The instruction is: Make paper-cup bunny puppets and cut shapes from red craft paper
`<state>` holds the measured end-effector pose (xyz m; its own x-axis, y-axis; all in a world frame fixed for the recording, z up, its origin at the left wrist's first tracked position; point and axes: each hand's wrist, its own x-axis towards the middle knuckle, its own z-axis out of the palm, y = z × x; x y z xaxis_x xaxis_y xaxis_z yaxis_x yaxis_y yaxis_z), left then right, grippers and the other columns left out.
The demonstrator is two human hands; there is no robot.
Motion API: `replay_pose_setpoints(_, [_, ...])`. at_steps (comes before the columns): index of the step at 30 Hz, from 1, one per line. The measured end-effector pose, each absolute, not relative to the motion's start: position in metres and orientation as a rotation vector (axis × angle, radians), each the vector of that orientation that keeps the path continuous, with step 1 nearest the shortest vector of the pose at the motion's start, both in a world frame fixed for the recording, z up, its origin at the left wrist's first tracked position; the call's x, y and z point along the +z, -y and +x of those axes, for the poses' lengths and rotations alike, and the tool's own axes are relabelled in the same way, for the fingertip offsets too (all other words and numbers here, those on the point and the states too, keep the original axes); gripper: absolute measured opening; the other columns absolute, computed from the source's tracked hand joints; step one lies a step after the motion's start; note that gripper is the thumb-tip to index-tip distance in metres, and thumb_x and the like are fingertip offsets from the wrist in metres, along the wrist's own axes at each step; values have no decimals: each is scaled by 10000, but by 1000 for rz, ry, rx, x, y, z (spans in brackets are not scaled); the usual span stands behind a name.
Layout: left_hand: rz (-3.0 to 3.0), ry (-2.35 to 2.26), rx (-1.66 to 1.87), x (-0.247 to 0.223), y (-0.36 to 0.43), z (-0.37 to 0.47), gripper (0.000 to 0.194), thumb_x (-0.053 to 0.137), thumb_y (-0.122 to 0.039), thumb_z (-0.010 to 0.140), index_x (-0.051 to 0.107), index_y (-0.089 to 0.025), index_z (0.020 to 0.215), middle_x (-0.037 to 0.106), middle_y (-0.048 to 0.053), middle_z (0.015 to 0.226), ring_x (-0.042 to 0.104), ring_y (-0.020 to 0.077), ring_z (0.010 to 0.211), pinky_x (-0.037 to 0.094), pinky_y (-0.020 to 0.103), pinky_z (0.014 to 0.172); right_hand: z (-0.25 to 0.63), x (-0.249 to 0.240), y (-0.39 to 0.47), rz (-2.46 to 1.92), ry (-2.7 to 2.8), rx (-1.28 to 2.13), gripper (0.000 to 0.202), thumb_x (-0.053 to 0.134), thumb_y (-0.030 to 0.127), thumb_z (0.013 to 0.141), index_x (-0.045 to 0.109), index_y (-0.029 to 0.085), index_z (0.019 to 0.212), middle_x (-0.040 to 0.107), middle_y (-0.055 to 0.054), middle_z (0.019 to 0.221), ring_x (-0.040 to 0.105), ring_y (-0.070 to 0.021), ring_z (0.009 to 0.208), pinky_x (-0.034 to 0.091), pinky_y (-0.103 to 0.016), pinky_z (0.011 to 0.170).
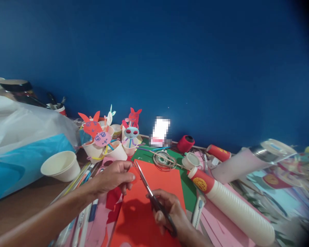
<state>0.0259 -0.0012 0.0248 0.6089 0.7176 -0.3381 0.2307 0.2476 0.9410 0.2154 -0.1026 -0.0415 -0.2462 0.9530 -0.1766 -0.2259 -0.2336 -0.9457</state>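
Left hand nearly closed, thumb and forefinger pinching a small piece of red paper; the other fingers curl loosely below. Right hand wrapped around the dark handles of the scissors, blades slanting up and leftward, tips next to the pinched paper. Blades look close together; cannot tell whether paper lies between them. The small piece is in the air over the orange-red sheet, which lies flat beneath both hands and carries their shadows.

Edges: the sheet's far right corner overlaps the green mat. Just beyond its far edge sits a coil of cord. Right side is tight: a utility knife near the right wrist, then a long stack of paper cups lying aslant. Left forearm passes over markers; beyond them a single paper cup on the brown worktop. Paper-faced figures in cups stand past the left hand. Blue wall bounds the far side. Widest flat room: the sheet's surface between and below the hands.
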Motion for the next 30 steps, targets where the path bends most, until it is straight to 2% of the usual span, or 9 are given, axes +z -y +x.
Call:
replay_pose_setpoints(8, [1309,-903,418,24,0,25,92,540,-226,675,492,-149,664,529,-50,477,469,68,397,367,185,419,215,-41,102,-1032,1054,1645,447,731,361,581,571,134,931,518,62,465,408,-15,273,296,-89,261])
replay_pose_setpoints(24, [1324,-924,433,23,-3,23,136,536,-261,692,574,-132,709,471,-73,512,456,52,384,303,175,418,218,-41,101,-1025,1135,1617,475,706,425,601,565,127,943,511,56,468,424,-25,284,278,-93,267])
replay_pose_setpoints(30, [1327,-930,417,22,-4,24,126,549,-252,680,559,-128,664,484,-64,519,466,54,379,264,177,407,220,-43,98,-924,1140,1671,519,693,469,601,539,139,971,526,45,503,444,-35,327,318,-111,310])
